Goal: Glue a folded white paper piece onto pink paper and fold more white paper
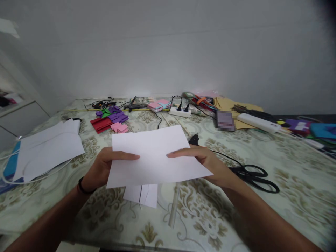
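A white sheet of paper (154,171) is held up above the table between both hands. My left hand (105,164) grips its left side, thumb lying on top and the other fingers hidden underneath. On the right side, my right hand (204,157) holds it the same way, thumb pointing inward. Smaller white paper pieces (149,196) lie on the table below the sheet's near edge, partly covered by it. Just beyond my right hand is the tip of a black tool (194,139), mostly hidden.
Black-handled scissors (256,175) lie at the right. White sheets (52,148) are stacked at the left. Folded red paper (101,124), purple paper (118,114), a power strip (180,112) and a white box-like bar (258,122) sit toward the back of the patterned table (210,224).
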A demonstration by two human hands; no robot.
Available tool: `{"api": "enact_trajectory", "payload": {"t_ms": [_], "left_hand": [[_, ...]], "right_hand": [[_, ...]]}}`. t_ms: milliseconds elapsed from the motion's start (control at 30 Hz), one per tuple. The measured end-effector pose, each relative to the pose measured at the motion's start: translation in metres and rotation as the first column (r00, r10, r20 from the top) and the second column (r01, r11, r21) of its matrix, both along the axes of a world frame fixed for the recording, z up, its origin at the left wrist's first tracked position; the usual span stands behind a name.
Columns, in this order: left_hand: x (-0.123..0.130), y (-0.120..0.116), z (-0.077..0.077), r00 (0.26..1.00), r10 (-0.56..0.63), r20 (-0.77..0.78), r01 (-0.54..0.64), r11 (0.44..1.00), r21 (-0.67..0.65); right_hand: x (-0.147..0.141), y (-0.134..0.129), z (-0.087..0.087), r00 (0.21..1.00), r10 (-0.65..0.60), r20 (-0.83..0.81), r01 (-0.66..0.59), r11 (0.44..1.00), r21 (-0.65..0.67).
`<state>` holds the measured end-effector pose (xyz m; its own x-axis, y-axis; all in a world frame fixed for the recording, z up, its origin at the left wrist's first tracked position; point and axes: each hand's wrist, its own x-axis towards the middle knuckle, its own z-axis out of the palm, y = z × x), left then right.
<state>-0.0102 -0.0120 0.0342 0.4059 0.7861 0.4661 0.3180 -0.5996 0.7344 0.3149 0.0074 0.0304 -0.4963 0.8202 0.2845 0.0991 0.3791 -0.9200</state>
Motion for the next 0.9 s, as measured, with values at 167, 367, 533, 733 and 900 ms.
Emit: {"api": "enact_trajectory", "payload": {"t_ms": [167,367,533,733,900], "left_hand": [[0.002,-0.001,0.005,0.998,-0.048,0.029,0.046,0.997,0.068],[0.008,-0.002,0.008,0.999,-0.027,0.019,0.024,0.992,0.122],[0.011,-0.001,0.007,0.997,-0.062,0.043,0.053,0.982,0.179],[0.005,0.002,-0.004,0.998,-0.040,0.042,0.035,0.992,0.122],[0.005,0.002,-0.007,0.994,-0.084,0.075,0.074,0.990,0.122]], "right_hand": [[0.000,0.000,0.000,0.999,-0.034,-0.003,0.034,0.999,-0.031],[0.001,0.004,-0.005,0.999,0.003,-0.046,-0.003,1.000,-0.010],[0.004,0.004,-0.007,0.997,0.080,-0.020,-0.077,0.991,0.112],[0.005,0.002,-0.006,0.999,0.036,-0.009,-0.035,0.996,0.079],[0.004,0.001,-0.007,1.000,0.019,-0.019,-0.017,0.996,0.090]]}}
